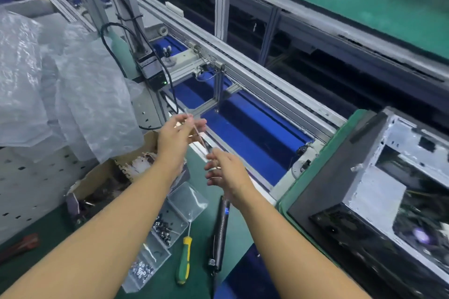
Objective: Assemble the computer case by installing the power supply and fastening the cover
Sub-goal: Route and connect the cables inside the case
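Above the counter point(199, 250), our left hand point(178, 135) and right hand point(224, 171) pinch one thin strip point(188, 115), probably cable-tidying; next, reach the case point(374, 184) at three o'clock.

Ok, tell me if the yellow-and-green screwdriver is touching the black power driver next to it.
Apart. The head view shows green mat between the yellow-and-green screwdriver and the black power driver along their whole length.
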`<state>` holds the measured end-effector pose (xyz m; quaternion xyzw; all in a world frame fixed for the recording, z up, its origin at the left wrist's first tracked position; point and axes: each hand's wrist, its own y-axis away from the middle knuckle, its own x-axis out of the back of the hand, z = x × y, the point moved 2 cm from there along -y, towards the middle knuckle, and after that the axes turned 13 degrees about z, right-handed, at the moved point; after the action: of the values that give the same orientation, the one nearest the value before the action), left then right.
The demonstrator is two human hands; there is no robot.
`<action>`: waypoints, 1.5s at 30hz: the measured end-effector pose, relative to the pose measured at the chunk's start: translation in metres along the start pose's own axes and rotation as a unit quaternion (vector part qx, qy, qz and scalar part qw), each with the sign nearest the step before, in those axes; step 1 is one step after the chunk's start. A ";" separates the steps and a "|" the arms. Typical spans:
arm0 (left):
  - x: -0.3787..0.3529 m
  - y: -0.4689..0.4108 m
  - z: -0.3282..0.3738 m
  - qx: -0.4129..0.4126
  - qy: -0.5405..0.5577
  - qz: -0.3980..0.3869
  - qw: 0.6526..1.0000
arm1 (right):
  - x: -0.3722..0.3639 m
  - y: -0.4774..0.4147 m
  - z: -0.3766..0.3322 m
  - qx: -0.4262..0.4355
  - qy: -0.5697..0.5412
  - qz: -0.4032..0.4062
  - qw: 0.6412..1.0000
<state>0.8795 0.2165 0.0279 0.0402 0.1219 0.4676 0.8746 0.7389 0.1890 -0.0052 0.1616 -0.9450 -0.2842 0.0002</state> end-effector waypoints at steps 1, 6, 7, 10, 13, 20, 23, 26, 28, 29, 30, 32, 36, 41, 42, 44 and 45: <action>-0.017 0.011 0.007 0.022 0.057 0.000 0.998 | 0.011 0.004 -0.007 0.005 -0.035 -0.005 0.999; -0.106 0.070 0.026 0.105 0.210 -0.051 0.971 | 0.088 0.031 -0.051 0.088 -0.233 0.057 0.967; -0.125 0.083 0.025 0.117 0.219 -0.063 0.967 | 0.108 0.037 -0.060 0.107 -0.268 0.080 0.954; -0.186 0.127 0.017 0.124 0.207 -0.108 0.964 | 0.173 0.055 -0.085 0.186 -0.315 0.147 0.919; -0.242 0.173 0.005 0.126 0.195 -0.154 0.960 | 0.243 0.076 -0.100 0.237 -0.321 0.197 0.896; -0.339 0.283 -0.030 0.116 0.136 -0.262 0.948 | 0.396 0.125 -0.086 0.240 -0.406 0.287 0.834; -0.368 0.325 -0.047 0.120 0.121 -0.294 0.941 | 0.442 0.141 -0.072 0.231 -0.441 0.290 0.817; -0.384 0.355 -0.062 0.134 0.113 -0.319 0.932 | 0.475 0.152 -0.058 0.230 -0.466 0.301 0.799; -0.392 0.371 -0.072 0.148 0.102 -0.323 0.929 | 0.490 0.156 -0.050 0.235 -0.471 0.296 0.797; -0.395 0.376 -0.077 0.155 0.096 -0.325 0.928 | 0.494 0.157 -0.047 0.240 -0.466 0.292 0.800; -0.398 0.381 -0.083 0.164 0.089 -0.328 0.926 | 0.497 0.157 -0.044 0.244 -0.455 0.291 0.806; -0.401 0.387 -0.098 0.182 0.069 -0.334 0.922 | 0.499 0.155 -0.035 0.259 -0.413 0.304 0.819; -0.405 0.386 -0.132 0.160 -0.032 -0.392 0.905 | 0.510 0.158 -0.013 0.252 -0.232 0.451 0.824; -0.415 0.360 -0.175 0.019 -0.281 -0.370 0.885 | 0.537 0.175 -0.009 0.231 -0.127 0.602 0.754; -0.417 0.356 -0.181 -0.009 -0.331 -0.374 0.866 | 0.539 0.177 -0.010 0.234 -0.111 0.609 0.750; -0.421 0.355 -0.189 -0.062 -0.412 -0.402 0.815 | 0.540 0.179 -0.011 0.228 -0.065 0.620 0.748; -0.425 0.357 -0.191 -0.084 -0.436 -0.421 0.791 | 0.539 0.178 -0.010 0.220 -0.034 0.623 0.750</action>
<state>0.3165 0.0566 -0.0160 0.1106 -0.3069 -0.0054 0.9453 0.1742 0.1594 0.0495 -0.4772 -0.8719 -0.0104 0.1098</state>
